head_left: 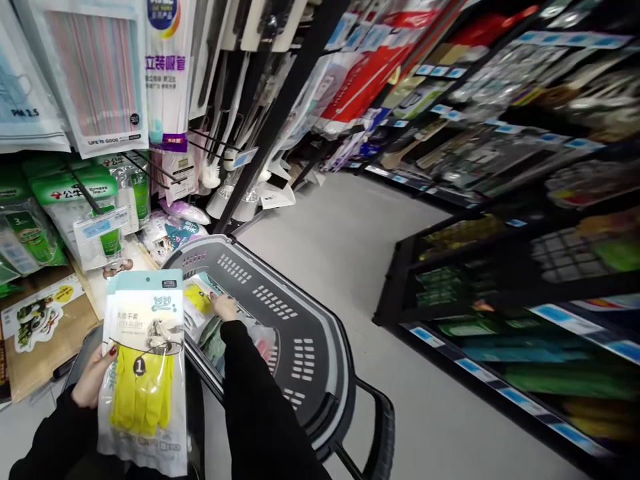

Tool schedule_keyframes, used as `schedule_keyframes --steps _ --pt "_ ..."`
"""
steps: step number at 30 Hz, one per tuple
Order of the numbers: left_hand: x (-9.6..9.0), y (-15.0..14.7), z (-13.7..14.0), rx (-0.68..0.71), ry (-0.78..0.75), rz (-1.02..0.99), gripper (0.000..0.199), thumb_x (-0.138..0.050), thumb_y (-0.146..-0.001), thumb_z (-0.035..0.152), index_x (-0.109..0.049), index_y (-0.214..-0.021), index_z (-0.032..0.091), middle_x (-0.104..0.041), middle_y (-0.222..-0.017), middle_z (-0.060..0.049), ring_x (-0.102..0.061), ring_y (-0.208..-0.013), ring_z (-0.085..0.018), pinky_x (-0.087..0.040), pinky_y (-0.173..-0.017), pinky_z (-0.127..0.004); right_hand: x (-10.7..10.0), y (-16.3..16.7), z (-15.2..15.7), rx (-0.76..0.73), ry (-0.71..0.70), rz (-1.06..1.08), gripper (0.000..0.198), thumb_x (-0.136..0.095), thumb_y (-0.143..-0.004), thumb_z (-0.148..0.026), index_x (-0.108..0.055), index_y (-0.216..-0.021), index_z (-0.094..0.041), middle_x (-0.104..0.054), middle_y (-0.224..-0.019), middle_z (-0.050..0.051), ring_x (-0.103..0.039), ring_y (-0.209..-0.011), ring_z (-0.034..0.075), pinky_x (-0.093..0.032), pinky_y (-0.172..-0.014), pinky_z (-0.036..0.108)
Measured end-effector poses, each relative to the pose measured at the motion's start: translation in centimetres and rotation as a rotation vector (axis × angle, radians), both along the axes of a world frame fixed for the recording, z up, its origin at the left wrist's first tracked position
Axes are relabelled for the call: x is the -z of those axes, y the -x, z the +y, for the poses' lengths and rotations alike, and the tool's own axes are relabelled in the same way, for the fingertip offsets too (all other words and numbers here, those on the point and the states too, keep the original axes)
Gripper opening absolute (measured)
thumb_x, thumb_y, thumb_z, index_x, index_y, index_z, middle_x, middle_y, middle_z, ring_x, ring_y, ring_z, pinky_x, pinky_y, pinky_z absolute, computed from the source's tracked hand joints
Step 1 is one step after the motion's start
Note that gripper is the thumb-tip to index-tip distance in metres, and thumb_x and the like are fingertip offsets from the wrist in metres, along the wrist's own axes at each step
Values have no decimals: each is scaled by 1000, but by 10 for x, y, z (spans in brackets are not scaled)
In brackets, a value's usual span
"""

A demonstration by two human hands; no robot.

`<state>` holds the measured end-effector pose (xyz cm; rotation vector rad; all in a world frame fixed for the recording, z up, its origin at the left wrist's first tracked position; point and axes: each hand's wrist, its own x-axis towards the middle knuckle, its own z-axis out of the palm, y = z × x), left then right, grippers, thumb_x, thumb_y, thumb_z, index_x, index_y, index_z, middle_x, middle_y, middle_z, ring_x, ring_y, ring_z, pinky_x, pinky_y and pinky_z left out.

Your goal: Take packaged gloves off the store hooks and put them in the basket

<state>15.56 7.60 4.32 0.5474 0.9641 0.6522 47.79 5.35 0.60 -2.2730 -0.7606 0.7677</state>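
My left hand (94, 377) grips the edge of a clear pack of yellow latex gloves (143, 387), held upright at the lower left. My right hand (225, 307) reaches into a grey shopping basket (285, 267) and pinches a second pack of yellow gloves (197, 299), which lies partly inside near the left rim. Below my right wrist, other wrapped goods (263, 343) sit in the basket; my black sleeve hides some of them.
Packs of straws (97, 73) and green-labelled packets (75, 187) hang on the rack at left. Cutting boards (45, 333) stand below them. A dark shelf unit (500, 300), blurred, lines the right of the grey floor (340, 220). The basket's black handle (383, 427) juts out.
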Motion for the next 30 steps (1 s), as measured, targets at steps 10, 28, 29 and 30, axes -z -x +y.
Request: schedule_keyframes --steps 10,28,29,30 --pt "-7 -6 -2 41 -68 12 33 -83 -52 27 -68 -81 20 -74 -80 -8 -62 -98 -38 -50 -82 -45 -106 116 -69 -170 -415 176 38 -73 -62 -37 -50 -88 -22 -57 -71 -1 -50 -61 16 -35 -54 24" --pt "-12 -4 -2 -19 55 48 44 -80 -56 37 -66 -92 16 -73 -93 -12 -62 -98 -36 -52 -80 -40 -100 52 -110 294 -911 609 47 -62 -74 -42 -48 -116 -29 -63 -99 4 -61 -74 17 -48 -63 30" --pt "-12 -4 -2 -14 60 52 45 -80 -56 37 -66 -94 16 -73 -94 -12 -62 -97 -36 -52 -80 -40 -96 50 -114 281 -914 631 43 -61 -74 -46 -51 -113 -29 -63 -87 3 -58 -62 15 -46 -55 28" --pt "-12 -4 -2 -7 64 52 47 -80 -57 37 -65 -96 16 -72 -95 -13 -62 -97 -36 -52 -80 -40 -91 50 -118 260 -915 647 39 -58 -75 -51 -54 -108 -30 -60 -74 1 -52 -50 13 -41 -47 26"
